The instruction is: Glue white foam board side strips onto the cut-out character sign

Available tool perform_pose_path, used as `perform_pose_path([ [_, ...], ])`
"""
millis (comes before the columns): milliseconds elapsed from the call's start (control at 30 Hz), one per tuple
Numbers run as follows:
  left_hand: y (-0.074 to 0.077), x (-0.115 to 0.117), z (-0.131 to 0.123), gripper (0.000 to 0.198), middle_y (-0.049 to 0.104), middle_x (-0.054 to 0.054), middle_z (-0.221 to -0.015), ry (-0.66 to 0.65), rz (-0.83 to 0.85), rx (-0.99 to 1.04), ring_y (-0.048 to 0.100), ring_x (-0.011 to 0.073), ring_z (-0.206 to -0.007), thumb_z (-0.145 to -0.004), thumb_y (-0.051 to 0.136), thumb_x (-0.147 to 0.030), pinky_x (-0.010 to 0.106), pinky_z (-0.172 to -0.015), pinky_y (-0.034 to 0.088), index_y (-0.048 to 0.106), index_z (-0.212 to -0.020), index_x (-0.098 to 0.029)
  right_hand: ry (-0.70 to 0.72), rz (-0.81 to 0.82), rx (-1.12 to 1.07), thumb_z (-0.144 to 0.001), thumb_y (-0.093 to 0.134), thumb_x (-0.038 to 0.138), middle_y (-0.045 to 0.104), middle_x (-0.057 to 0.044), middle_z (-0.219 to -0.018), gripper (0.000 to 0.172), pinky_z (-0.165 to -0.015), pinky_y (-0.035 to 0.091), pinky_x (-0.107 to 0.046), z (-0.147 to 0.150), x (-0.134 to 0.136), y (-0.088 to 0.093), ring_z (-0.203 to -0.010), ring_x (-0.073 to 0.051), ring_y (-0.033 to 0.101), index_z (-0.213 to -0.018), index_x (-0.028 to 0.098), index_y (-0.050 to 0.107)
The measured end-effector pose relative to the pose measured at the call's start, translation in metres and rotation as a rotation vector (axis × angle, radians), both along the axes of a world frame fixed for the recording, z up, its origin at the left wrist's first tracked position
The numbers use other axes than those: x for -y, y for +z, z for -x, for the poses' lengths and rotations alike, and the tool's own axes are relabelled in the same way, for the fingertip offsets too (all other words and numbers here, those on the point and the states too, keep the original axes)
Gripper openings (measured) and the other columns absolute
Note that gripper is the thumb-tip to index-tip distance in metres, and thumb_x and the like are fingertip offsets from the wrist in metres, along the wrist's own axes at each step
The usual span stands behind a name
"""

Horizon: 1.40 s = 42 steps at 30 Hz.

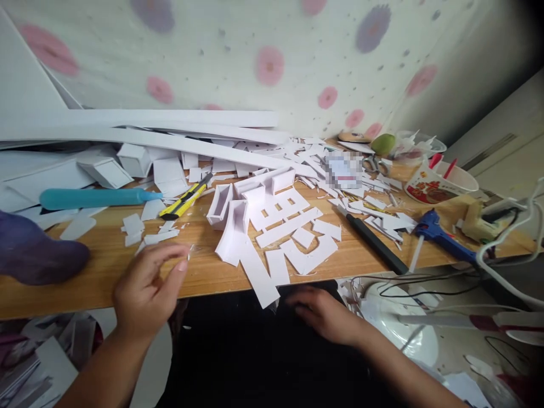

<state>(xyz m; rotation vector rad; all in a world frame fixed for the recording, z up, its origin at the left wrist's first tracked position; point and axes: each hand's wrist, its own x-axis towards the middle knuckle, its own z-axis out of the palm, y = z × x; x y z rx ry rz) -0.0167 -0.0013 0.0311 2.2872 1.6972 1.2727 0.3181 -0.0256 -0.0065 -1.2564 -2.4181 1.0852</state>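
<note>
My left hand (147, 286) is over the table's front edge, its fingers curled and its thumb and index tips close together on a tiny white scrap (189, 256). My right hand (325, 314) is just below the edge, over my dark-clothed lap, its fingers loosely stretched with nothing visible in them. Between the hands stand glued white foam-board pieces (236, 226), some curved. Beside them lies a flat cut-out with square holes (278, 209). A long white strip (260, 275) juts over the table's edge. Behind my left hand rests a yellow-black utility knife (186, 196).
A turquoise tapered bottle (96, 197) and a purple object (38, 249) occupy the left. To the right are a black-handled tool (376, 243), a blue glue gun (444, 235) and a paper bowl (437, 181). White offcuts and long strips (170, 136) crowd the back.
</note>
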Motion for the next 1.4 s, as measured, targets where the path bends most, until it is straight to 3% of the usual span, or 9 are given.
perform_pose_path([
  [100,0.006,0.031,-0.028,0.016,0.064,-0.002,-0.083,-0.155,-0.032,0.168,0.063,0.0140,-0.072,-0.083,0.057,-0.012,0.029,-0.064,0.053,0.057,-0.094,-0.024,0.149,0.110,-0.311,-0.092,0.056,0.034,0.062,-0.002,-0.089,0.023,-0.071,0.050,-0.024,0.007,0.006,0.042,-0.076,-0.014,0.060,-0.109,0.022,0.066],
  [267,0.010,0.047,-0.081,0.011,0.061,-0.003,-0.067,-0.538,0.205,0.164,0.059,0.0104,-0.059,-0.085,0.062,-0.026,0.022,-0.056,0.047,0.053,-0.086,-0.021,0.001,-0.016,-0.624,-0.092,0.042,0.064,0.044,-0.005,-0.099,0.068,-0.081,0.048,-0.036,0.041,-0.001,0.076,-0.090,-0.021,0.050,-0.149,0.028,0.030],
  [433,0.013,0.031,-0.096,0.014,0.065,0.000,-0.074,-0.405,0.374,0.330,0.064,0.0119,-0.065,-0.091,0.054,-0.032,0.022,-0.061,0.049,0.054,-0.086,-0.019,-0.099,0.025,-0.774,-0.094,0.039,0.063,0.044,-0.007,-0.105,0.065,-0.089,0.046,-0.043,0.086,-0.020,0.065,-0.094,-0.023,0.048,-0.149,0.028,0.033],
  [567,0.017,0.023,-0.084,0.022,0.063,-0.002,-0.069,-0.266,0.613,0.607,0.063,0.0097,-0.057,-0.094,0.047,-0.034,0.021,-0.056,0.051,0.054,-0.081,-0.018,-0.185,0.176,-0.989,-0.095,0.046,0.052,0.049,-0.005,-0.113,0.048,-0.083,0.050,-0.037,0.089,-0.034,0.056,-0.091,-0.019,0.054,-0.141,0.036,0.044],
  [867,0.018,0.014,-0.076,0.028,0.064,-0.003,-0.067,-0.321,0.813,0.923,0.061,0.0079,-0.049,-0.089,0.057,-0.041,0.017,-0.048,0.049,0.056,-0.078,-0.016,-0.234,0.317,-1.003,-0.082,0.074,0.030,0.059,0.003,-0.076,0.028,-0.067,0.048,-0.025,0.082,-0.046,0.058,-0.067,-0.010,0.056,-0.108,0.024,0.066],
  [1000,0.017,0.016,-0.076,0.029,0.064,-0.003,-0.066,-0.326,0.860,0.936,0.061,0.0078,-0.049,-0.088,0.060,-0.043,0.016,-0.047,0.048,0.057,-0.078,-0.015,-0.264,0.338,-1.058,-0.075,0.079,0.027,0.059,0.005,-0.075,0.037,-0.063,0.049,-0.023,0.089,-0.047,0.058,-0.064,-0.009,0.056,-0.109,0.024,0.065],
  [1100,0.016,0.018,-0.074,0.034,0.064,-0.002,-0.063,-0.330,0.868,0.938,0.059,0.0072,-0.046,-0.088,0.059,-0.046,0.015,-0.046,0.045,0.056,-0.073,-0.015,-0.312,0.392,-1.047,-0.075,0.079,0.030,0.059,0.005,-0.067,0.020,-0.056,0.048,-0.021,0.090,-0.046,0.057,-0.058,-0.008,0.056,-0.088,0.020,0.067],
  [1233,0.015,0.019,-0.070,0.033,0.064,-0.002,-0.062,-0.328,0.870,1.073,0.058,0.0085,-0.047,-0.091,0.055,-0.047,0.017,-0.045,0.045,0.056,-0.077,-0.017,-0.384,0.502,-1.080,-0.074,0.080,0.033,0.062,0.005,-0.059,0.025,-0.052,0.045,-0.017,0.089,-0.045,0.055,-0.050,-0.006,0.056,-0.071,0.017,0.062],
  [1400,0.014,0.020,-0.074,0.020,0.066,-0.003,-0.073,-0.438,0.744,1.028,0.062,0.0087,-0.066,-0.085,0.067,-0.039,0.018,-0.064,0.051,0.063,-0.092,-0.021,-0.409,0.584,-1.204,-0.073,0.082,0.032,0.068,0.003,-0.063,0.025,-0.052,0.050,-0.018,0.090,-0.042,0.053,-0.051,-0.008,0.061,-0.076,0.018,0.062],
])
